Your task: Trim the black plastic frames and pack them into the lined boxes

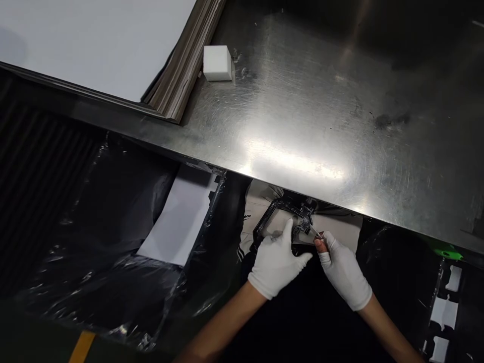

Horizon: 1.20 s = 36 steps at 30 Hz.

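My left hand (279,262), in a white glove, holds a black plastic frame (269,218) below the table edge. Its thumb and one finger are spread, while the fingers under the frame are hidden. My right hand (342,267) wears a white glove with bare fingertips showing. It is closed in a pinch on a thin, pale strip (315,232), whose far end meets the right part of the frame; its exact kind is too small to tell. Beneath the frame lies pale cloth (336,229) with dark lettering on its left side.
A scratched metal table (321,101) spans the top. On it are a thick stack of sheets (113,45) and a white foam block (218,63). Black plastic bags (113,201) hang below its edge, with a white sheet (181,217) at left. A green object (449,253) sits at right.
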### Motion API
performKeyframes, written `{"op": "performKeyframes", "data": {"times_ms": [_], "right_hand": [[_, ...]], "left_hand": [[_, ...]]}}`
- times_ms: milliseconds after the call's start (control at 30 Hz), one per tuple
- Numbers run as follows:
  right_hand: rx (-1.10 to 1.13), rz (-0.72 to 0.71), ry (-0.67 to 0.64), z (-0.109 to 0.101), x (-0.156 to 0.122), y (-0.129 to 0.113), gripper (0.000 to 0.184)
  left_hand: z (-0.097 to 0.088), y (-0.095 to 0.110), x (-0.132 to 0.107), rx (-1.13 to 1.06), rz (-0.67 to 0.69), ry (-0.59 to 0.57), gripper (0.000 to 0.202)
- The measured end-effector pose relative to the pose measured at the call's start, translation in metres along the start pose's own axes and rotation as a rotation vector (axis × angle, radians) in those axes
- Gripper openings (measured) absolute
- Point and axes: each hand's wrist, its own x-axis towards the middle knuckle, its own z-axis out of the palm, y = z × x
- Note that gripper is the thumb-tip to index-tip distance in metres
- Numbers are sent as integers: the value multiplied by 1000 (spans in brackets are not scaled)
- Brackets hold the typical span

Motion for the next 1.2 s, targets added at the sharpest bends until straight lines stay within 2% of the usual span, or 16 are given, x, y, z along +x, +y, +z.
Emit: {"op": "performKeyframes", "data": {"times_ms": [167,500,667,767,933,1033,1100,1200], "right_hand": [[38,14,-3,-8,-2,2,49],[160,-21,-7,-14,-7,0,47],[137,-38,-11,-12,-4,4,49],[91,-74,-65,-10,-2,5,49],[-13,-199,-178,2,1,0,46],[-40,-254,-172,9,2,-4,43],[-44,-249,-166,13,3,-5,44],[-64,-159,-146,14,4,-6,46]], "left_hand": [[-1,-3,0,-133,-35,-66,101],[3,-7,-3,-337,-30,-24,91],[4,-7,-2,-510,24,4,77],[2,-5,-2,-632,27,-27,69],[-7,-3,-3,-734,18,-109,27],[-9,-5,-4,-806,28,-139,17],[-9,-5,-4,-826,30,-155,14],[-8,-3,-3,-805,17,-147,9]]}}
